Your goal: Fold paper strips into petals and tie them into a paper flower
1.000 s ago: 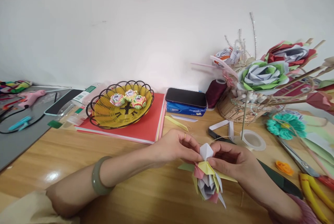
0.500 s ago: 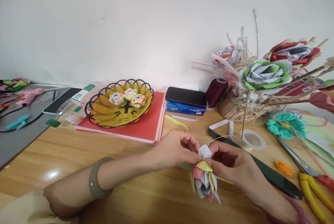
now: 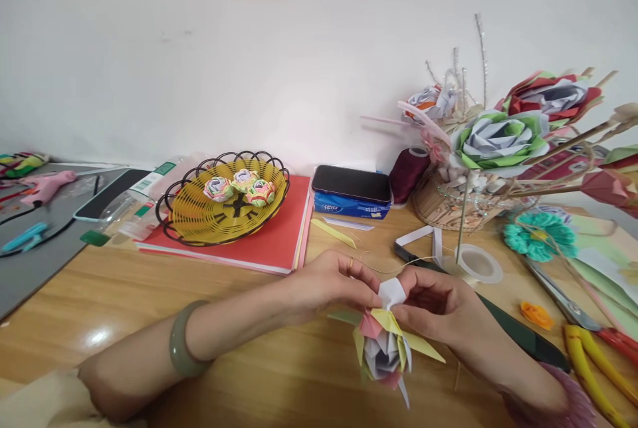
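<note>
– White wall behind, wood-grain table below. What is recorded around the hands?

– Beyond the left arm, a yellow basket is set on red paper; three small paper flowers are held in it. Farther right, a phone is laid on a blue pack.

– And on the right?

– Scissors and an orange flower are noted beyond the forearm. By it, a long dark object is partly covered; its kind cannot be told.

– Where is the multicoloured paper flower placed?

– Between the hands, hung below the fingertips. Its white petal is pinched near the base from one side by the left hand, from the other by the right hand. Whether the table is touched by its lower tips cannot be told.
</note>
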The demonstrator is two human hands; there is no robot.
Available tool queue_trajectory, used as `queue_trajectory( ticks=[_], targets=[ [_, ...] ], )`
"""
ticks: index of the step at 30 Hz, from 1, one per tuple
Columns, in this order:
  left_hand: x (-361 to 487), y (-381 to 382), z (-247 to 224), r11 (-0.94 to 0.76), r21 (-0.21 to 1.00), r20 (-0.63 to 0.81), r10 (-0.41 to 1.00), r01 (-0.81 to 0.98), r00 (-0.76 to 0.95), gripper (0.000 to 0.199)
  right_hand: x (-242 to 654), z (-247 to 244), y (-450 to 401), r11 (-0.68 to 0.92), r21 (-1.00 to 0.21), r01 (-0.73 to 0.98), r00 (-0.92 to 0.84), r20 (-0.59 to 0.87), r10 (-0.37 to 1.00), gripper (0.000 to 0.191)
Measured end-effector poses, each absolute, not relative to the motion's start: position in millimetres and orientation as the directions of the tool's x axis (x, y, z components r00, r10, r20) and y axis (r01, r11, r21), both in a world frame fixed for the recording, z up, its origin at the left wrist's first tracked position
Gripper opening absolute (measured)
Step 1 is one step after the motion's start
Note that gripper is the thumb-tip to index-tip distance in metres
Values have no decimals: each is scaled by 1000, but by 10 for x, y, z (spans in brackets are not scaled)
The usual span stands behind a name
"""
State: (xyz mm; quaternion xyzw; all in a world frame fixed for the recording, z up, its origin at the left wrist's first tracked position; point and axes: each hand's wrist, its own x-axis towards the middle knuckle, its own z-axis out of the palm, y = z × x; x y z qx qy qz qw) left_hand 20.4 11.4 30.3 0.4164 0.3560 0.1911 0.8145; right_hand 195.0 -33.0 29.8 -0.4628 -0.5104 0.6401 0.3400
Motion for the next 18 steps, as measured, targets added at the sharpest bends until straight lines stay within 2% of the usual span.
queue_trajectory(
  ticks=[10, 18],
  targets=[
    [199, 117, 286, 539, 842, -302, 505, -22, 809, 26, 2004, 251, -328, -307, -952, 6, -420, -281, 863, 17],
    [198, 107, 322, 495, 866, -396, 588, 73, 705, 20, 2009, 239, -297, -298, -953, 51, -332, -298, 895, 19]
  ],
)
